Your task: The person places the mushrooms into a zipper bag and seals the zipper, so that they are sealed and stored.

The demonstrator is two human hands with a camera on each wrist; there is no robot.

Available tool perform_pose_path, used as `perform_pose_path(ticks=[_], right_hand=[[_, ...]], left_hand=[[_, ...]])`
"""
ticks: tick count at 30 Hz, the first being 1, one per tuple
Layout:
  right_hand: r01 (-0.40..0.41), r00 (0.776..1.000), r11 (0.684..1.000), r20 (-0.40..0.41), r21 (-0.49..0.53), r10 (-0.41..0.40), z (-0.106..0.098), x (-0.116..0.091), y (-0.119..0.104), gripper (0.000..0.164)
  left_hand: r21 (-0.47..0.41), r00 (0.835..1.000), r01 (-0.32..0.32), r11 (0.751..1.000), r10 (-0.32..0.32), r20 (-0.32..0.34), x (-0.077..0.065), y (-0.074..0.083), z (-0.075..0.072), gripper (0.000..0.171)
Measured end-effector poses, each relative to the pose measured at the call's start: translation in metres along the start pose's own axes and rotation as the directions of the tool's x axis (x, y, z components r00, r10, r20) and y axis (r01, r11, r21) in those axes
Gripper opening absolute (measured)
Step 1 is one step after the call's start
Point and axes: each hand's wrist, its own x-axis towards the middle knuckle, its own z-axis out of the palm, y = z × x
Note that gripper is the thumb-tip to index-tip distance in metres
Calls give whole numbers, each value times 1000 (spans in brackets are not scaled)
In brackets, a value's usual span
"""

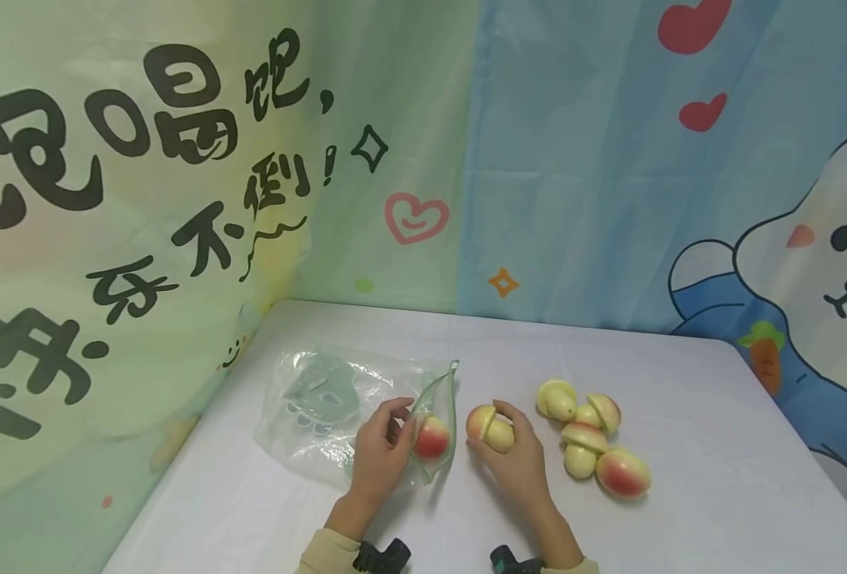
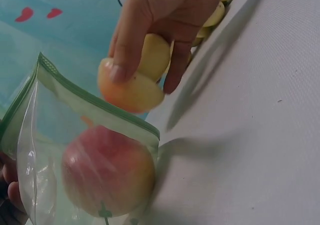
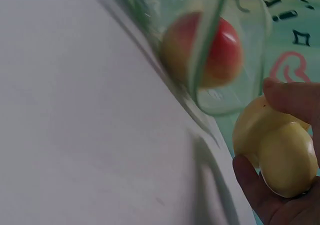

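Observation:
My left hand (image 1: 383, 450) grips the edge of a clear zip bag (image 1: 308, 434) with a green seal, its mouth standing open towards the right. Inside, near the mouth, is a round red-and-yellow fruit (image 1: 433, 438), seen through the plastic in both wrist views. Just right of the opening, my right hand (image 1: 519, 458) holds a yellow mushroom (image 1: 498, 435) with a reddish cap, thumb on one side and fingers on the other. The left wrist view shows this mushroom (image 2: 132, 87) close above the seal; in the right wrist view its rounded stem (image 3: 287, 160) faces the camera.
Right of my right hand, several more yellow mushrooms lie grouped on the white table (image 1: 717, 446), among them one with a reddish cap (image 1: 584, 437). Beside them lies a red-and-yellow rounded piece (image 1: 623, 473). A printed cloth backdrop (image 1: 559, 159) rises behind the table and along its left side.

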Motion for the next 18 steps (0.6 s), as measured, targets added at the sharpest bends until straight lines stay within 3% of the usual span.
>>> perform_pose_path(ticks=[4,13,18], right_hand=[[21,999,999,27,36,-22,14,-6,-6,72],[150,985,980,62,132,-160,28,-13,-10,68],[156,978,971,107,180,-177,32,-15,-12,64]], left_hand=[[-6,1000,-3,1000,3,7,-1,0,1,28],[-20,998,-63,998,63,25,-2,-2,2,29],[-55,997,-72,996,74,35,-3,-3,3,29]])
